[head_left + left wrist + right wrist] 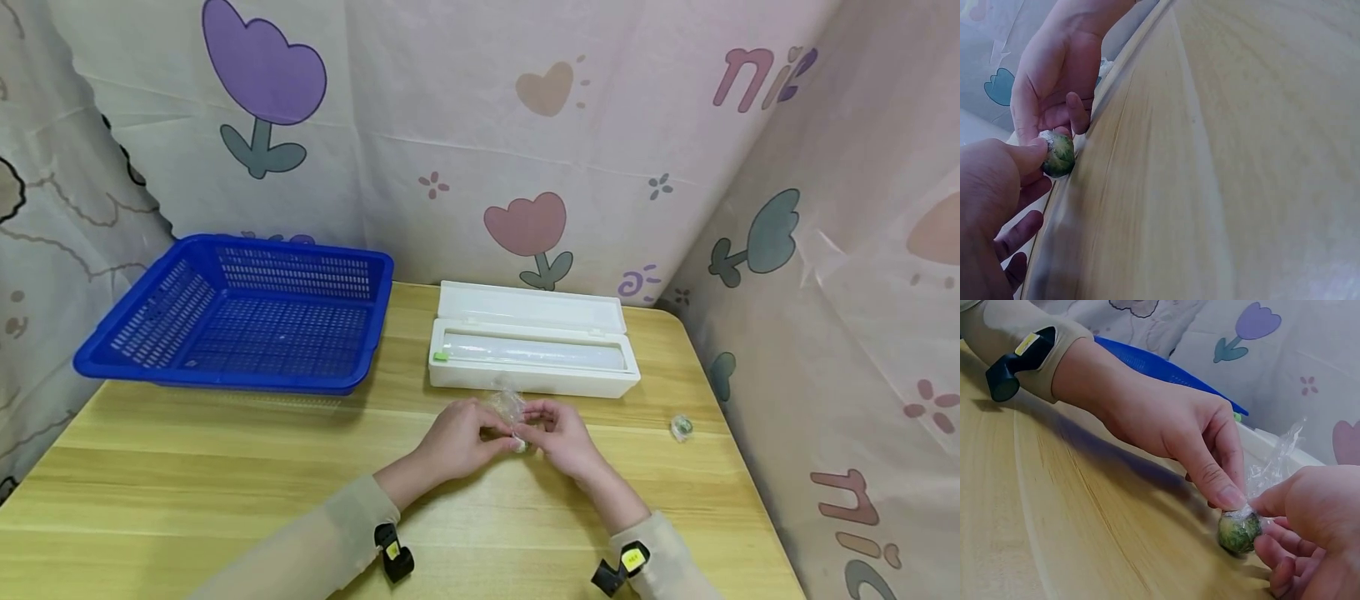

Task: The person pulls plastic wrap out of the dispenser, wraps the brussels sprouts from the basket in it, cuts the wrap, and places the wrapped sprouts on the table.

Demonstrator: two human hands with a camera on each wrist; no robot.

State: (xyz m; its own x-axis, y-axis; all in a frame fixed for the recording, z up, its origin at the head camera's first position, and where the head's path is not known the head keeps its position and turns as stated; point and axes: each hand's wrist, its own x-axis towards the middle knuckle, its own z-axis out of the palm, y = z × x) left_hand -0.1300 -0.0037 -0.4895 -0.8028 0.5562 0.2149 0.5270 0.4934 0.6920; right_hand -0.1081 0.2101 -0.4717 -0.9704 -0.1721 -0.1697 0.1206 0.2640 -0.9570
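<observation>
A small green Brussels sprout [1239,536] is wrapped in clear cling film [507,403], the loose end of which is gathered and sticks up past the fingers. My left hand [463,439] pinches the gathered film right at the top of the sprout, thumb on the near side. From the other side, my right hand [562,440] pinches the same neck of film between thumb and forefinger, its other fingers loosely bent beside the sprout. In the left wrist view the sprout [1060,156] shows between both hands, low over the table.
Behind the hands stands a white cling film dispenser [534,382], lid up, with a film roll [532,351] inside. A blue plastic basket [262,379] sits at the back left. Another small film-wrapped green ball [681,428] lies near the right edge of the wooden table [225,500].
</observation>
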